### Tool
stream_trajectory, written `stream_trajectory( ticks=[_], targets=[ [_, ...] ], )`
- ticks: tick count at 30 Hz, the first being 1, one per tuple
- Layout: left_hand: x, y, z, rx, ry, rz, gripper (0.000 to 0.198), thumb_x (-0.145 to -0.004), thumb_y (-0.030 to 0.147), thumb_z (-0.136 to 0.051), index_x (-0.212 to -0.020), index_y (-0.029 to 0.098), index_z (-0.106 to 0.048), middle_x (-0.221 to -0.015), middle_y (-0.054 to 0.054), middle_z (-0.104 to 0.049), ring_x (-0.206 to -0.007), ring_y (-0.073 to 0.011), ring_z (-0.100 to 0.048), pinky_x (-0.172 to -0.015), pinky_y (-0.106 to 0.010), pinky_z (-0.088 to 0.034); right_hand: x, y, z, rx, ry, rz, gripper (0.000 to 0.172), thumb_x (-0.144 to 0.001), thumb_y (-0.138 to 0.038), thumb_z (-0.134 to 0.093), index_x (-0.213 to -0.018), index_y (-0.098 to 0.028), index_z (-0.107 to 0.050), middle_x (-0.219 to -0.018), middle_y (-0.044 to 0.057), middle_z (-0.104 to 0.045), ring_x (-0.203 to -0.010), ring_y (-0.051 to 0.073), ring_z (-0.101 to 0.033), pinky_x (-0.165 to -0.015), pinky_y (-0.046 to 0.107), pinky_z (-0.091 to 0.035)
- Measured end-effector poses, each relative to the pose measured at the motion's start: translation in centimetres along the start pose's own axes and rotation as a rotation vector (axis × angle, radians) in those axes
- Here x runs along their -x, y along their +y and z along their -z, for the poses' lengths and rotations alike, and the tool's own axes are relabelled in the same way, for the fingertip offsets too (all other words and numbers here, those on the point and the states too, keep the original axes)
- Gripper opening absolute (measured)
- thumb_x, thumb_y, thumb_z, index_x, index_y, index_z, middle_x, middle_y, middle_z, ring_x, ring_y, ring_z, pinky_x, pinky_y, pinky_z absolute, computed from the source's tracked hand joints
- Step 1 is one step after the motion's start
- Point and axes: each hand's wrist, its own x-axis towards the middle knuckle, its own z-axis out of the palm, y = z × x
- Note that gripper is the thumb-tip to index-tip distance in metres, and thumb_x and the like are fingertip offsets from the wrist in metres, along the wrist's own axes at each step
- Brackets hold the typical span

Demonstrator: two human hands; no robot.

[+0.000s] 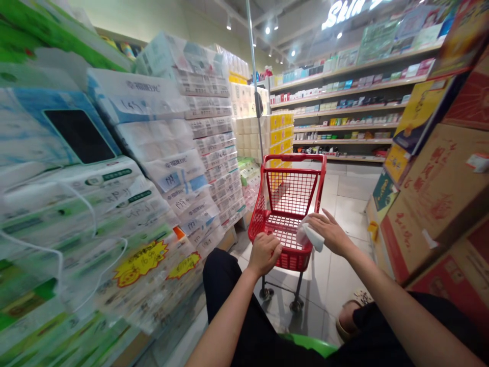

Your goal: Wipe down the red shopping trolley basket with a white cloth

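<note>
A small red shopping cart point(292, 199) stands on the tiled aisle floor in front of me. My left hand point(264, 253) is closed around the near rim of the cart's basket. My right hand point(329, 233) lies with fingers spread over a white cloth point(310, 236), pressing it against the right side of the near rim. The cart's basket looks empty. I appear to be seated, with dark trousers and a sandalled foot point(353, 313) showing below.
Tall stacks of wrapped tissue packs point(164, 168) line the left. Cardboard boxes point(431, 204) and boxed goods crowd the right. Shelves of small products point(344, 112) run across the back. A thin pole point(255, 76) rises behind the cart. A green seat edge point(309, 344) shows below.
</note>
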Motion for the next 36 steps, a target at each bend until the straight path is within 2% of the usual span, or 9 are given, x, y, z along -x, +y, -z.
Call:
stream_trajectory(
  ticks=[4,7,12,15,18,23,26,31,36],
  targets=[
    [0.0,0.0,-0.2,-0.044,0.004,0.022,0.031,-0.096,0.027,-0.034,-0.073,0.020,-0.053,-0.076,-0.002,-0.056,-0.077,-0.0158,-0.051,-0.084,-0.034,-0.036,-0.5,-1.1,-0.4,0.017,0.030,-0.071,0.028,-0.096,-0.023,-0.037,-0.113,-0.023,-0.059,-0.114,0.003,-0.065,-0.127,0.022,-0.045,-0.116,0.054,-0.020],
    [0.1,-0.1,-0.3,-0.060,0.020,0.039,0.029,-0.096,0.026,-0.035,-0.073,0.019,-0.052,-0.077,-0.001,-0.056,-0.076,-0.0155,-0.050,-0.085,-0.034,-0.035,-0.1,-4.6,-0.6,-0.002,0.019,-0.072,0.023,-0.095,-0.030,-0.040,-0.104,-0.023,-0.060,-0.105,0.003,-0.064,-0.121,0.021,-0.048,-0.116,0.052,-0.021],
    [0.6,-0.4,0.3,-0.060,0.021,0.042,0.028,-0.095,0.024,-0.036,-0.073,0.019,-0.053,-0.078,-0.002,-0.056,-0.077,-0.0160,-0.050,-0.085,-0.034,-0.035,1.3,-9.2,-0.4,-0.050,0.013,-0.033,0.030,-0.091,-0.043,-0.049,-0.110,-0.022,-0.059,-0.107,0.007,-0.063,-0.114,0.024,-0.051,-0.114,0.052,-0.027],
    [1.2,-0.5,0.9,-0.040,-0.001,0.020,0.030,-0.095,0.024,-0.035,-0.071,0.019,-0.052,-0.077,-0.002,-0.055,-0.076,-0.0158,-0.051,-0.085,-0.034,-0.036,1.3,-8.7,0.3,-0.091,-0.039,0.027,0.027,-0.094,-0.040,-0.047,-0.112,-0.024,-0.060,-0.108,0.006,-0.064,-0.114,0.022,-0.051,-0.111,0.049,-0.033],
    [1.7,-0.5,1.3,-0.020,-0.011,0.009,0.031,-0.095,0.025,-0.035,-0.071,0.020,-0.053,-0.074,-0.002,-0.055,-0.074,-0.0154,-0.050,-0.084,-0.034,-0.036,0.8,-6.3,0.8,-0.153,-0.071,0.069,0.027,-0.096,-0.036,-0.043,-0.112,-0.026,-0.061,-0.111,0.004,-0.065,-0.116,0.020,-0.052,-0.108,0.045,-0.038],
    [1.9,-0.7,1.6,-0.020,-0.013,0.019,0.031,-0.095,0.027,-0.034,-0.071,0.020,-0.052,-0.074,-0.002,-0.054,-0.074,-0.0153,-0.050,-0.084,-0.034,-0.036,-0.1,-1.7,0.2,-0.188,0.003,-0.061,0.033,-0.097,-0.037,-0.038,-0.121,-0.026,-0.058,-0.124,0.005,-0.061,-0.125,0.021,-0.048,-0.105,0.043,-0.043],
    [1.8,-1.0,1.6,-0.024,-0.020,0.021,0.030,-0.095,0.026,-0.034,-0.071,0.020,-0.051,-0.074,-0.001,-0.054,-0.073,-0.0151,-0.050,-0.083,-0.034,-0.036,0.1,-0.6,-0.3,-0.233,0.040,-0.115,0.037,-0.098,-0.035,-0.035,-0.128,-0.027,-0.054,-0.132,0.004,-0.057,-0.133,0.021,-0.040,-0.108,0.044,-0.041],
    [1.5,-1.7,1.5,-0.046,0.008,0.040,0.030,-0.093,0.024,-0.036,-0.070,0.020,-0.053,-0.072,-0.002,-0.054,-0.071,-0.0154,-0.049,-0.083,-0.034,-0.035,2.2,-2.2,0.3,-0.330,0.110,-0.144,0.036,-0.097,-0.033,-0.035,-0.126,-0.030,-0.057,-0.137,0.002,-0.054,-0.136,0.022,-0.036,-0.109,0.049,-0.038],
    [1.4,-1.9,1.4,-0.042,0.013,0.058,0.030,-0.093,0.024,-0.036,-0.069,0.020,-0.055,-0.070,-0.001,-0.053,-0.069,-0.0151,-0.048,-0.082,-0.034,-0.035,3.0,-5.5,2.3,-0.417,-0.001,-0.116,0.038,-0.096,-0.041,-0.036,-0.121,-0.031,-0.063,-0.137,0.001,-0.054,-0.139,0.026,-0.031,-0.110,0.052,-0.034]
  ],
)
